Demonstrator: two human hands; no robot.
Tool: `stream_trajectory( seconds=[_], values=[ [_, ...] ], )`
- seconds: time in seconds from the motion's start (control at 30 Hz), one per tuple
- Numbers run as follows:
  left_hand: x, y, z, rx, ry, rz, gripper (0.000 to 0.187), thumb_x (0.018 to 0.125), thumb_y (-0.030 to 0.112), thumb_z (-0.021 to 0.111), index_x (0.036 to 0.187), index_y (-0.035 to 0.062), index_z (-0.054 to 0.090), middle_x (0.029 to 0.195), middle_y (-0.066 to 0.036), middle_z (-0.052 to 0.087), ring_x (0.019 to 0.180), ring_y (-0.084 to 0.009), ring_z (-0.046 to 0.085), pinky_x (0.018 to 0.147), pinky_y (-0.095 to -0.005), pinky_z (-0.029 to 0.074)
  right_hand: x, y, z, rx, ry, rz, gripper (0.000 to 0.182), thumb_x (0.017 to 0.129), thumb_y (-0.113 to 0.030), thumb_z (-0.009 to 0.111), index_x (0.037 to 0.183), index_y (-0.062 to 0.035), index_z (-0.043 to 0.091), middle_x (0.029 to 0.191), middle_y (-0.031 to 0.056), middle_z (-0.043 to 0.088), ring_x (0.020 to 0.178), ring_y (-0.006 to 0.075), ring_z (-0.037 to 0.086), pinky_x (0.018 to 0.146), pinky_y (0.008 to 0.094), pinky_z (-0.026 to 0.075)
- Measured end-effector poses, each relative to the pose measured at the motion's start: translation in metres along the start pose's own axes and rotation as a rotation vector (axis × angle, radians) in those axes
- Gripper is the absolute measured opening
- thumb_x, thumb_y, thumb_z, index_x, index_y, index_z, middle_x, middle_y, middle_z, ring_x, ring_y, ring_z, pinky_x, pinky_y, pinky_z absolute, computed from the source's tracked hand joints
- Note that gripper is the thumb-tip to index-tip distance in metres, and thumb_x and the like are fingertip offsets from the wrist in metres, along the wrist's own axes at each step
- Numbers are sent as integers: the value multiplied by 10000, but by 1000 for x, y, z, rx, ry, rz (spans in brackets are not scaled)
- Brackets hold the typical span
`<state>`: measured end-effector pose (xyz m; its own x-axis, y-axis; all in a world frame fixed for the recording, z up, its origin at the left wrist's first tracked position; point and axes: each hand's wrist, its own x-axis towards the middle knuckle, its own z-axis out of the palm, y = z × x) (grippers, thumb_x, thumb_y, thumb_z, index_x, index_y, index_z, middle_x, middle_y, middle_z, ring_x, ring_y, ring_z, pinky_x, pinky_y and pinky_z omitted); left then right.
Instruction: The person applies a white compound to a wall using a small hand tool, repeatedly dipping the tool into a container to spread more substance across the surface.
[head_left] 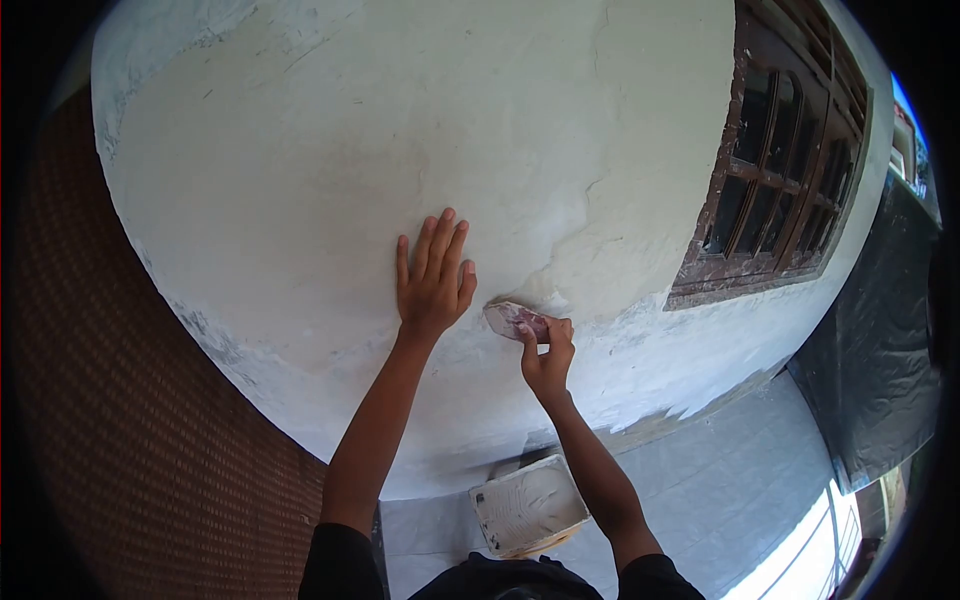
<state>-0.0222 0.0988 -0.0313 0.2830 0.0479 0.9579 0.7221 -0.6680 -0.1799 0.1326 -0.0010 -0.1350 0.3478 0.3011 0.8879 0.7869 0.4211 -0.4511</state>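
Note:
My left hand (432,285) lies flat on the pale wall (300,200), its fingers stretched upward and apart, holding nothing. A little lower and to the right, my right hand (549,362) grips a putty scraper (512,319), a small flat reddish-brown piece smeared with white. The thumb is on its near face, and its left end is at the wall surface. Around it the wall has white filled patches and a ragged edge of older paint. A thin crack runs up to the right of my hands.
Below my hands stands a rectangular tub (480,515) of white putty, on a grey sheet (690,480) covering the floor. A brown wooden window (780,170) is at upper right. A woven brown panel (170,400) borders the wall at left; a dark tarp (870,340) hangs at right.

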Motion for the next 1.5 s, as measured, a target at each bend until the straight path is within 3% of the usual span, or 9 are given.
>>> stream_trajectory(
  seconds=[0.2, 0.33, 0.43, 0.73, 0.93, 1.07, 1.2, 1.4, 1.5],
  values=[
    [-1, 0, 3, 27, 19, 6, 491, 917, 225, 499, 1390, 100, 467, 1490, -76, 414, 1393, -251, 357, 1150, -522, 177, 37, 12, -37, 463, 460, 439, 168, 976, -132, 571, 1056, 14, 548, 932, 62, 628, 827, 103, 589, 757, 250, 495],
    [-1, 0, 4, 28, 15, -2, 489, 923, 228, 491, 1394, 100, 462, 1491, -77, 412, 1396, -253, 352, 1150, -525, 174, 13, 6, -22, 191, 83, 197, 124, 916, -70, 637, 996, 10, 586, 875, 81, 611, 817, 118, 546, 710, 266, 456],
    [-1, 0, 3, 29, 7, 0, 488, 925, 228, 491, 1395, 101, 457, 1492, -80, 411, 1397, -256, 350, 1150, -529, 170, 8, -3, -2, 58, -47, -31, 237, 828, -37, 683, 1046, 16, 604, 869, 160, 565, 742, 302, 578, 688, 358, 472],
    [-2, 0, 5, 48, 13, 6, 491, 928, 231, 492, 1400, 102, 450, 1495, -85, 405, 1402, -260, 343, 1149, -535, 164, 55, 26, -59, 306, 527, 483, 240, 958, -153, 586, 1095, 43, 569, 977, 117, 640, 845, 155, 619, 732, 278, 515],
    [-3, 0, 6, 46, -1, -10, 488, 931, 230, 489, 1400, 105, 450, 1492, -83, 411, 1404, -257, 340, 1150, -534, 161, 15, -3, -22, 154, 12, 169, 222, 910, -104, 647, 1070, 30, 573, 882, 83, 578, 727, 114, 536, 674, 266, 464],
    [-2, 0, 5, 48, 7, 0, 487, 932, 232, 486, 1401, 104, 450, 1491, -86, 411, 1404, -257, 340, 1150, -535, 159, 31, 14, -18, 85, 163, 246, 237, 905, -112, 638, 1087, 23, 571, 881, 127, 586, 791, 214, 616, 719, 288, 504],
    [-2, 0, 5, 60, 12, 1, 487, 933, 227, 484, 1403, 105, 448, 1491, -89, 411, 1405, -259, 338, 1151, -533, 159, 55, 23, -52, 503, 479, 491, 210, 960, -125, 581, 1094, 34, 554, 961, 93, 625, 853, 142, 595, 733, 282, 504],
    [-3, 1, 5, 45, 2, -8, 476, 936, 223, 474, 1397, 107, 456, 1488, -89, 414, 1403, -266, 340, 1151, -533, 156, 24, 22, -23, 66, 43, 143, 283, 900, -108, 646, 1125, 36, 552, 909, 134, 556, 802, 211, 598, 749, 312, 481],
    [-2, 1, 5, 47, 3, -6, 475, 937, 223, 470, 1397, 108, 457, 1487, -91, 416, 1400, -267, 345, 1151, -533, 154, 45, 28, -40, 235, 269, 439, 256, 934, -132, 610, 1115, 38, 549, 958, 127, 603, 830, 174, 599, 741, 305, 491]
  ],
)
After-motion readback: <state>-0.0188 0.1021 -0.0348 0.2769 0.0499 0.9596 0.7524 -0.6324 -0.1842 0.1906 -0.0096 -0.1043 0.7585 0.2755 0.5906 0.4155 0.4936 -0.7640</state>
